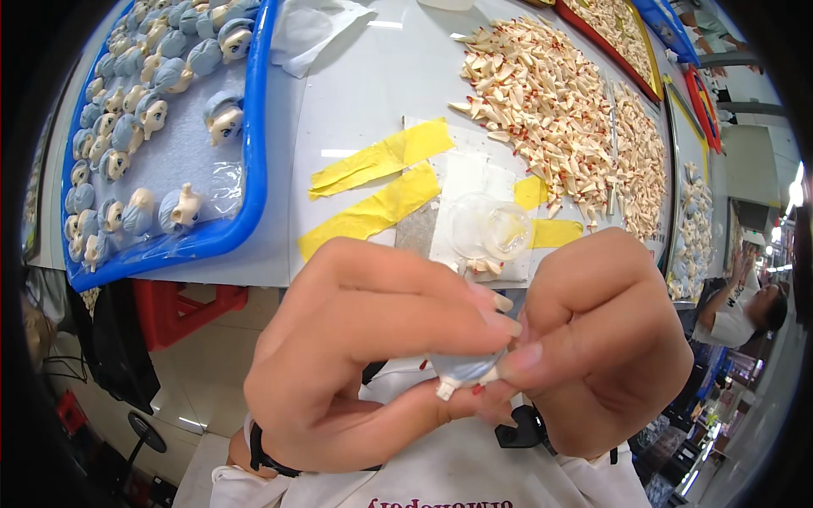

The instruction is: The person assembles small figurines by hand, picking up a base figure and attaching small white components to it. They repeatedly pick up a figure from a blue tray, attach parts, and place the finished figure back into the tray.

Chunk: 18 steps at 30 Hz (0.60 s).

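In front of my body, my left hand [356,339] holds a small figure head [461,369] with light blue hair between thumb and fingers. A cream neck peg sticks out of its lower side, and its face is hidden from me. My right hand [601,347] is closed, its thumb and finger pinching a small cream piece [489,376] against the head's right side. Specks of red show beside that piece. Just beyond my fingers, a clear round dish [495,229] stands on a white pad, with a few cream pieces at its near edge.
A blue tray [256,161] of similar heads lies at the left. Cream pointed pieces with red ends form a large pile [542,89] at the back right. Yellow tape strips [373,207] cross the table. A red stool [174,313] stands below; another person [745,313] sits far right.
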### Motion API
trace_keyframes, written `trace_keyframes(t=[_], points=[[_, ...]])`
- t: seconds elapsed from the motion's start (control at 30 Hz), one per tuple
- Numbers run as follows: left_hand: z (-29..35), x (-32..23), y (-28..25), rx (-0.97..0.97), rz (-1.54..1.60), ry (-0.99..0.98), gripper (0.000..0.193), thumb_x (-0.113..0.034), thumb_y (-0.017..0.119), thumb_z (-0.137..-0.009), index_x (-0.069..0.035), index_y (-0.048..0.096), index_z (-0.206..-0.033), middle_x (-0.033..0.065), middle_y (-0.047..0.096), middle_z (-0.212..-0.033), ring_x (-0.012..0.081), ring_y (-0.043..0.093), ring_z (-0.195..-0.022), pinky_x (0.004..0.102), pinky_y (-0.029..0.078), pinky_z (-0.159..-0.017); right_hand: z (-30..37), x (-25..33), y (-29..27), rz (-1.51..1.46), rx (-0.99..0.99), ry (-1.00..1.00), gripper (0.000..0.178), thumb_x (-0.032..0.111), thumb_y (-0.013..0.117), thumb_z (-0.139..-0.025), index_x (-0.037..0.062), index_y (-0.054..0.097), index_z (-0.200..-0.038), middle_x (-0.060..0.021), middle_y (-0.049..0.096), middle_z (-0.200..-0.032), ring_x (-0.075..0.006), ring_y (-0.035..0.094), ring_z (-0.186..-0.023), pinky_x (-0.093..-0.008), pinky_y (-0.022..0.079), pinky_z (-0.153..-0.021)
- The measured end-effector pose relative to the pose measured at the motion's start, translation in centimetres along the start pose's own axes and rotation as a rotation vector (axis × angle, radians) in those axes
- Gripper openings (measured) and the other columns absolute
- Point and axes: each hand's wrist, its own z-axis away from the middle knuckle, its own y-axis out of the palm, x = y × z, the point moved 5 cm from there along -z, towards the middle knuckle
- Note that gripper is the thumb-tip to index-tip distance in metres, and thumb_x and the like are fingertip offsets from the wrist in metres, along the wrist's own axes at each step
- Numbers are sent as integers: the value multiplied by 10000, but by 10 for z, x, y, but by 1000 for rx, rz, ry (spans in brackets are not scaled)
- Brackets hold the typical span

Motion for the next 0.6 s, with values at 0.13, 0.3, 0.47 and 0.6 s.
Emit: trace_keyframes(t=[0.13,0.3,0.47,0.6], points=[[5,-9,2,-30,-147,28,337,-88,773,-604,17,569,-850,166,547,-849,173,528,-747,215,444,-681,-1,3,1,-17,-14,-47,219,-26,652,-671,93,529,-807,-46,501,-704,-127,432,-584,-238,319,-521],[3,-11,6,-37,-185,56,399,-91,793,-575,29,559,-874,153,553,-853,170,527,-739,226,454,-671,3,0,-3,-43,4,-6,213,-12,666,-680,84,527,-809,-67,502,-725,-121,448,-605,-226,330,-530],[-5,-7,7,17,-146,47,445,-114,798,-578,33,542,-911,157,550,-876,193,550,-797,250,455,-706,10,-10,-6,-151,-58,129,229,59,714,-685,53,517,-802,-89,501,-756,-112,472,-637,-201,355,-568],[-4,-4,6,25,-35,-12,497,-165,803,-573,29,533,-943,165,542,-907,212,560,-833,265,450,-719,15,-14,-6,-327,-161,296,259,116,724,-698,33,504,-806,-87,500,-758,-115,480,-651,-198,373,-593]])
